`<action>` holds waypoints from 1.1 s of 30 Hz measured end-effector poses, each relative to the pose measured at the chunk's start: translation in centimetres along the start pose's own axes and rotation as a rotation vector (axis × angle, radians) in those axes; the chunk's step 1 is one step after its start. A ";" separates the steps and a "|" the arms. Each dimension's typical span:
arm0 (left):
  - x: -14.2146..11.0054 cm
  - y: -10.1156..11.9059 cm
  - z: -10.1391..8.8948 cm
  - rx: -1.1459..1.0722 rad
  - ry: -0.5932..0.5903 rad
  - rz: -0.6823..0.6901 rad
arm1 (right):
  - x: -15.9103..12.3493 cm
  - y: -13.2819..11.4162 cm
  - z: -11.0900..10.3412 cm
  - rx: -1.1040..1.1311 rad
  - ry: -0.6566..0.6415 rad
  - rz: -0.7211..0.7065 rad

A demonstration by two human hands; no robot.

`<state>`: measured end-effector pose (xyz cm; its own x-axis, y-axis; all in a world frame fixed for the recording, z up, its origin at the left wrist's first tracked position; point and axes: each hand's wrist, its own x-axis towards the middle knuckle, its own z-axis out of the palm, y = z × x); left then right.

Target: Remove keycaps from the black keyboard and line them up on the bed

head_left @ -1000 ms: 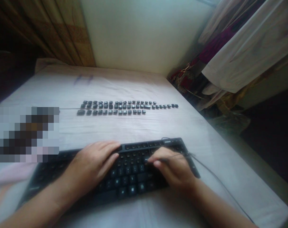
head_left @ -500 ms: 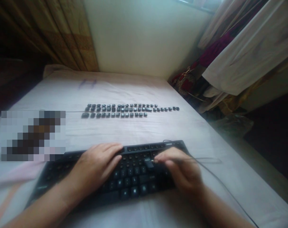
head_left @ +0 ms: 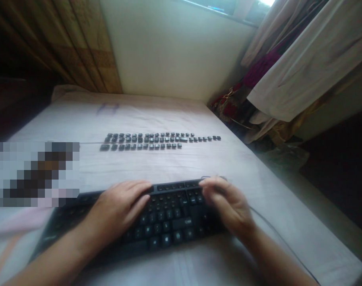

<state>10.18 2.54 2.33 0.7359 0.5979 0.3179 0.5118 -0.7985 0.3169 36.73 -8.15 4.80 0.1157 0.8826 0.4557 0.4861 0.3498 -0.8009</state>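
Observation:
A black computer keyboard lies on the sheet before me. Across its middle rests my left hand, its fingers stretched out to the far edge and its thumb apart. Over the keyboard's right part is my right hand, blurred, with fingers curled together; whatever it holds is hidden. Some spots on the board have no keycaps, while keycaps sit on the near right part. Beyond the keyboard, loose black keycaps lie in three rows on the sheet.
The pale bed sheet spreads under everything. The keyboard's cable runs off to the right. A blurred-out patch covers something at the left, beside a pink cloth. Clothes hang at the right, and a curtain at the back left.
My right hand has moved up and away from a keycap that looked tilted; that keycap now appears level. A thin rod seen at the right hand earlier no longer shows. My left hand stays put.

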 end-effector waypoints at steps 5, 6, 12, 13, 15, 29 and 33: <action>0.0 0.1 -0.1 -0.023 0.000 -0.017 | 0.4 -0.6 0.1 -0.261 -0.351 0.002; 0.0 0.1 -0.1 -0.026 0.001 -0.020 | 0.4 -0.7 0.1 -0.311 -0.418 0.023; 0.0 0.1 -0.2 -0.024 -0.003 -0.026 | 0.7 -0.6 0.3 -0.504 -0.601 0.070; 0.0 0.1 -0.2 -0.021 -0.004 -0.022 | 0.8 -0.6 0.4 -0.511 -0.605 0.070; 0.0 0.1 -0.2 -0.016 -0.001 -0.011 | 1.0 -0.6 0.5 -0.484 -0.598 0.075; -0.1 -0.1 0.0 0.001 -0.012 -0.003 | 0.6 0.8 -3.3 0.332 -0.248 0.694; -0.2 -0.1 -0.3 0.020 -0.012 0.007 | 0.4 1.4 -3.1 0.376 -0.241 0.729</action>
<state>9.89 2.53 2.52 0.7445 0.5918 0.3089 0.5158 -0.8037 0.2967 40.15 -8.34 5.10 0.0793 0.9555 -0.2843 0.0371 -0.2878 -0.9570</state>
